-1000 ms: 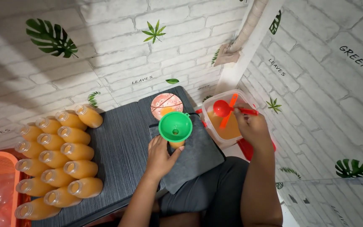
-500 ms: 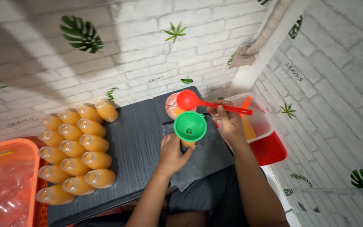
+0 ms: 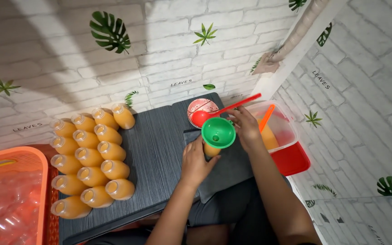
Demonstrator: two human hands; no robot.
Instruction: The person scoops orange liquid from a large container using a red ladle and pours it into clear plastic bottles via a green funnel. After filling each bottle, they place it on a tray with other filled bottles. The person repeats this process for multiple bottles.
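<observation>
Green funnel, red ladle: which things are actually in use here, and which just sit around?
In use: left hand, bottle, green funnel, right hand, red ladle, juice tub.
Idle: filled bottles, orange basket, round dish.

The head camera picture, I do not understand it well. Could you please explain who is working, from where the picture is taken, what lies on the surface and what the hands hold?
There is no machine: a person works with two bare hands. The camera sits on the person's head and looks down.

The left hand grips a small bottle of orange liquid with a green funnel in its mouth. The right hand holds a red ladle by its long handle, its bowl just beside the funnel.

On the dark ribbed mat stand many filled orange bottles without caps, in rows. Behind the funnel lies a round lid. At the right, a clear tub holds orange liquid. At the left edge is an orange basket of clear empty bottles.
</observation>
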